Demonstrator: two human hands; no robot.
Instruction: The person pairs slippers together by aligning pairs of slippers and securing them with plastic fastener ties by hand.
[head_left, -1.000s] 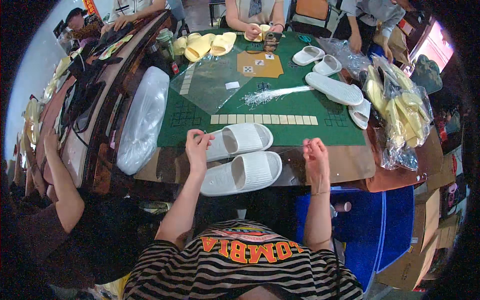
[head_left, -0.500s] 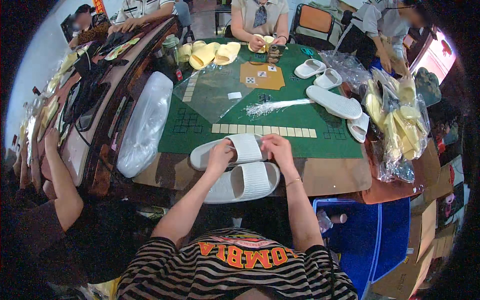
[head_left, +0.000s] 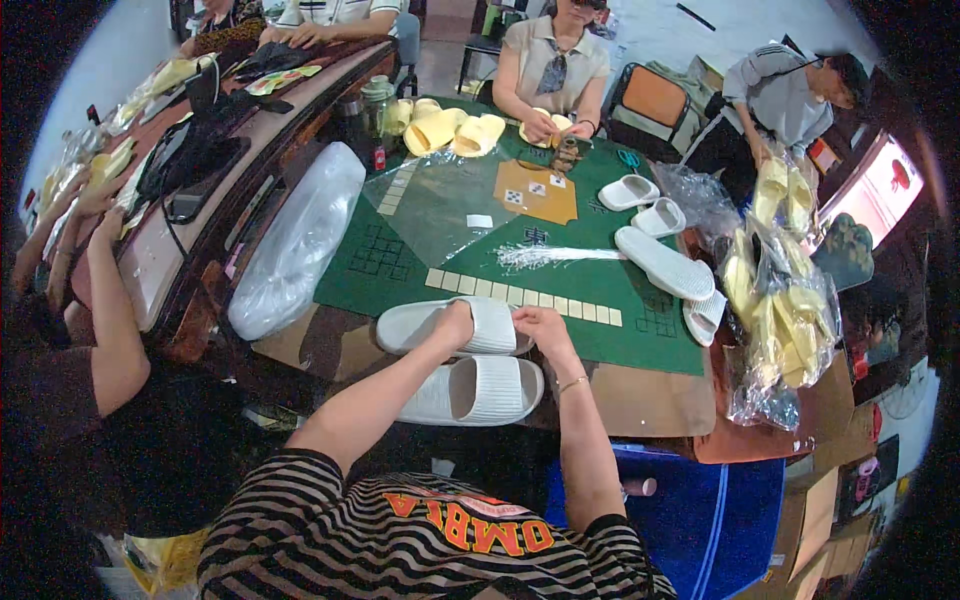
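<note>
Two light grey ribbed slide slippers lie side by side before me at the table's near edge. My left hand [head_left: 456,324] reaches under the strap of the farther slipper [head_left: 492,322] from its heel side, so its fingers are hidden. At the toe side of that strap, my right hand [head_left: 541,326] is closed in a pinch; whatever it holds is too small to make out. The nearer slipper [head_left: 503,388] rests below my wrists, untouched by the fingers. A bundle of thin white tag strings [head_left: 560,256] is spread on the green tabletop beyond.
More grey slippers [head_left: 662,262] sit to the right, beside bagged yellow slippers [head_left: 790,320]. A long clear plastic roll [head_left: 305,240] lies at left. Yellow slippers [head_left: 437,131] and a jar [head_left: 378,103] stand farther back. Co-workers sit across and to the sides. A blue bin [head_left: 690,520] stands below right.
My left hand has slid farther under the farther slipper's strap. My right hand's fingers have come together at the strap's toe edge. The head view has shifted, and a person at right lifts yellow slippers.
</note>
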